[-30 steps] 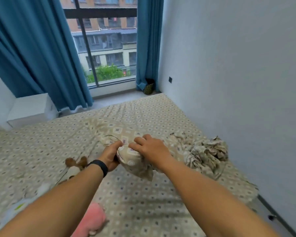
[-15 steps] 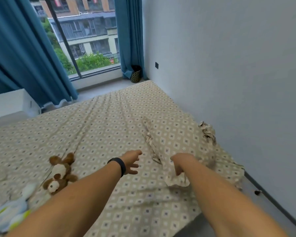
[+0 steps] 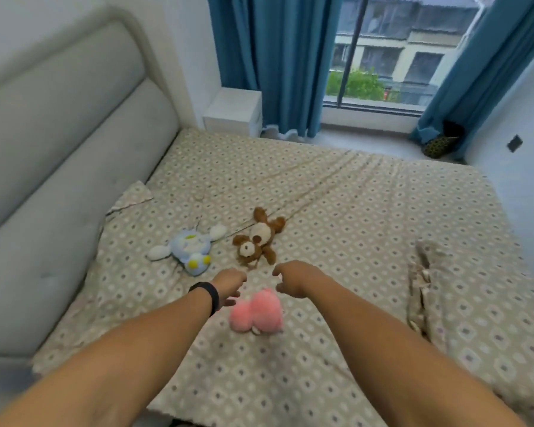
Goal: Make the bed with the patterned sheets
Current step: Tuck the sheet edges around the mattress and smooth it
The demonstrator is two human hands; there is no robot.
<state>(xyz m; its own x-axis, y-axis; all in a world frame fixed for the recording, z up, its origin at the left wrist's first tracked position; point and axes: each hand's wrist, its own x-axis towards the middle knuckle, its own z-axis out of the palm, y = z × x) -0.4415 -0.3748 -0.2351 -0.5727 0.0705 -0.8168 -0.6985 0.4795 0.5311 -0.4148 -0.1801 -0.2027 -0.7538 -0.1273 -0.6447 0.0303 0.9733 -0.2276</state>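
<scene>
Both arms reach out over the bed. The left hand (image 3: 228, 283), with a black band at the wrist, and the right hand (image 3: 296, 278) hover above the pink toy (image 3: 256, 311), fingers loosely curled and holding nothing. The patterned sheet (image 3: 336, 211) covers the mattress, with long creases toward the window. A folded patterned cloth (image 3: 444, 291) lies near the right edge. A brown bear (image 3: 258, 238) and a blue toy (image 3: 188, 248) lie just beyond the hands, near the grey headboard (image 3: 59, 149).
</scene>
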